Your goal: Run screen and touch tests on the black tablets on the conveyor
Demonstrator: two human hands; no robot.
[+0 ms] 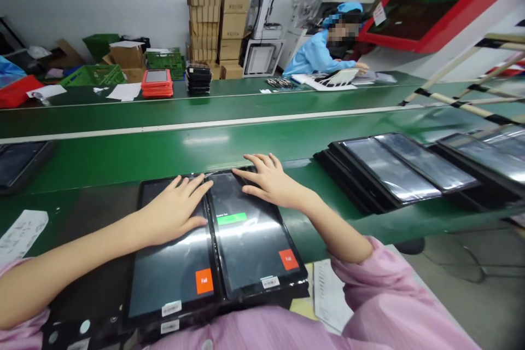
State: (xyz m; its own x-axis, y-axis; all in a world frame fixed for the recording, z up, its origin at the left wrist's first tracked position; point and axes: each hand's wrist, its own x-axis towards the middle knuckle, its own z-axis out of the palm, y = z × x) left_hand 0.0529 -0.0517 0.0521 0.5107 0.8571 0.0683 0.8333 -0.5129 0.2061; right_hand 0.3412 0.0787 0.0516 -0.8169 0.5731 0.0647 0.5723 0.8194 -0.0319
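Two black tablets lie side by side in front of me, each with a lit screen and a red "Fail" box. My left hand (172, 210) rests over the upper part of the left tablet (164, 279), fingers stretched toward the gap between the two. Over the top edge of the right tablet (250, 251) is my right hand (266, 180), its fingers spread. A green bar labelled "Speaker Test" shows on the right screen. White barcode labels (270, 283) sit on the lower borders. Other tablets lie stacked beneath these, mostly hidden.
Stacks of tablets (394, 169) stand at the right on the green bench (123, 161). Another tablet (20, 161) lies at the far left, near a handwritten paper (22, 235). Across the bench, a person in blue (314, 54) works beside cardboard boxes (235, 24) and red-cased tablets (157, 85).
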